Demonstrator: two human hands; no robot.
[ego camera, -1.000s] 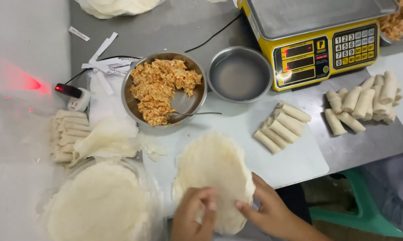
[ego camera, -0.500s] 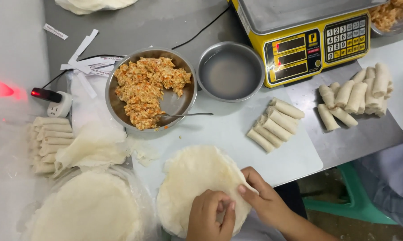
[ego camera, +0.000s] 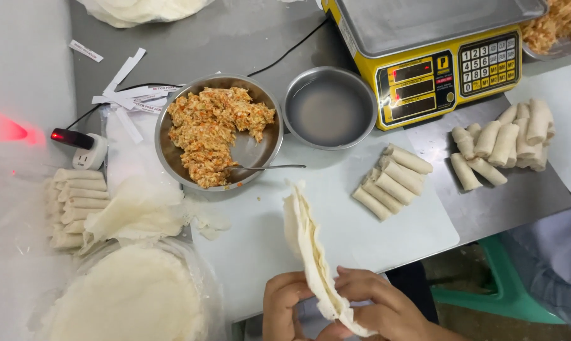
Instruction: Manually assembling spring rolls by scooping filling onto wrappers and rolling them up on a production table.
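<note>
While a red indicator glowed on a small white adapter (ego camera: 86, 150) at the far left, rolled wrappers (ego camera: 77, 205) lay stacked beside crumpled sheets (ego camera: 134, 215), with a round pile of flat wrappers (ego camera: 124, 300) in clear plastic at the lower left of the grey tabletop (ego camera: 235, 38). Paper strips (ego camera: 124, 95) were scattered above. Further right, a metal bowl (ego camera: 172, 158) held orange-flecked shredded filling (ego camera: 213, 129), a spoon (ego camera: 263, 168) resting on its rim. Below it, on the white cutting board (ego camera: 260, 246), the left hand (ego camera: 285, 306) and the right hand (ego camera: 380, 306) together pinched the lower end of a stack of thin wrappers (ego camera: 307, 243), lifted on edge and standing nearly upright over the board, fingers of both closed on it from either side. A second metal bowl (ego camera: 330, 107), holding liquid, sat just beside the first. Finished rolls (ego camera: 393, 180) lay in a row on the board's right part, below a yellow weighing scale (ego camera: 437, 69). More rolls (ego camera: 503, 142) were heaped on the tabletop at the right, near another white board (ego camera: 566, 139). A green stool (ego camera: 500, 284) showed under the edge.
</note>
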